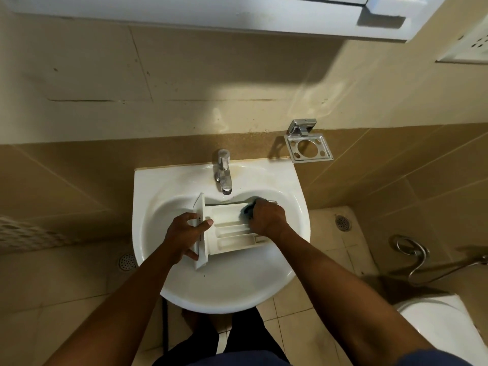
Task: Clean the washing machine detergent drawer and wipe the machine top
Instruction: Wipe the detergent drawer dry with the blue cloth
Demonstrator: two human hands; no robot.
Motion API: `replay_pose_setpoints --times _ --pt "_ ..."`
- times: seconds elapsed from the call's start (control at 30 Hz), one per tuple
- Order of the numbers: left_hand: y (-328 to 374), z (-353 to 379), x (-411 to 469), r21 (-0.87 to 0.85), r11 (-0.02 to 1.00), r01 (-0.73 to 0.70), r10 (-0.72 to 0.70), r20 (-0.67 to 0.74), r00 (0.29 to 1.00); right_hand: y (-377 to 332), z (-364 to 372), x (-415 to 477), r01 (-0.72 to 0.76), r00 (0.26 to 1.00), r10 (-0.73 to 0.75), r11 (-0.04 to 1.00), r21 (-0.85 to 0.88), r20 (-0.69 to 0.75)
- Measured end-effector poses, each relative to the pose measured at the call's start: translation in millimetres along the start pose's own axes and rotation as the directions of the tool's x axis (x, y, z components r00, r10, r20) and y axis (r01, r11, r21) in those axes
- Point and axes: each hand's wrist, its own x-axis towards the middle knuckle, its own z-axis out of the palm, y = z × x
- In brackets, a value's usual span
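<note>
Drawer (229,231) lies where, going by the head view?

In the sink (148,186), across the basin, just below the tap (223,173). Its long axis runs left to right: front panel (200,204) at the left end, back end toward the basin's right rim.

And the hands?

The left hand (186,235) is clamped on the panel, thumb laid over onto the compartment side, fingers curled round it. The right hand (268,220) is curled round a dark sponge (248,210), or it may be a cloth, I can't tell. It presses that into the drawer's back corner, on the side nearest the tap.

So which way would the scrubbing go from there?

Along the long axis, I'd say, leftward toward the panel. The narrow compartments on the near side lie between the two hands, just beside the sponge. The right hand is the nearer one for those. The left looks to be the anchor.

Anything that could go wrong?

A leftward push runs straight into the left grip, which should help. If that grip slackened, I'd expect the drawer to skid on the smooth basin.

Water running?

No stream that I can make out.

And the machine top?

No machine in sight from here, so I can't say.
</note>
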Motion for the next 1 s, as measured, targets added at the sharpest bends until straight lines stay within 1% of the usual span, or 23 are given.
replay_pose_setpoints --times 0.07,0.13,0.23,0.33,0.4,0.47,0.53,0.57,0.7,0.73,0.8,0.93,1.0 --pt "0 1 -1 0.003 1.000 0.002 -0.002 -0.007 1.000 -5 -2 3 0.016 0.999 -0.014 0.998 -0.058 0.032" --pt "1 0 -2 0.003 1.000 -0.002 0.002 -0.011 1.000 -11 -6 4 0.079 0.995 -0.074 0.993 -0.084 0.060" --pt "2 0 -3 0.001 1.000 -0.002 0.002 -0.006 1.000 -18 5 2 0.188 0.978 -0.189 0.982 0.016 0.090" --pt "5 0 -5 0.015 1.000 0.014 -0.014 -0.004 1.000 -39 24 2 0.176 0.981 -0.187 0.971 0.161 0.056" --pt "6 1 -5 0.025 1.000 0.015 -0.015 -0.007 1.000 -56 29 3 0.182 0.978 -0.202 0.944 0.275 0.049" --pt "6 1 -5 0.023 1.000 0.019 -0.019 -0.008 1.000 -65 32 1 0.193 0.978 -0.208 0.905 0.379 0.001" --pt "7 1 -6 0.022 1.000 0.016 -0.016 -0.007 1.000 -58 39 0 0.171 0.985 -0.154 0.858 0.484 -0.074" --pt "7 1 -6 0.027 1.000 0.017 -0.016 -0.008 1.000 -51 43 -1 0.173 0.985 -0.142 0.846 0.504 -0.101" --pt "8 1 -6 0.023 1.000 0.015 -0.015 -0.004 1.000 -41 46 2 0.195 0.981 -0.183 0.895 0.401 -0.068" --pt "7 1 -7 0.022 1.000 0.013 -0.013 -0.003 1.000 -43 44 4 0.216 0.976 -0.205 0.891 0.400 -0.071" --pt "6 1 -7 0.015 1.000 0.010 -0.010 -0.001 1.000 -50 37 6 0.256 0.966 -0.239 0.852 0.456 -0.098" --pt "7 1 -8 -0.006 1.000 0.012 -0.012 0.008 1.000 -63 25 -1 0.316 0.946 -0.200 0.735 0.599 -0.254" --pt "7 0 -7 -0.002 1.000 0.015 -0.015 0.005 1.000 -70 32 -4 0.373 0.925 -0.250 0.736 0.565 -0.285"
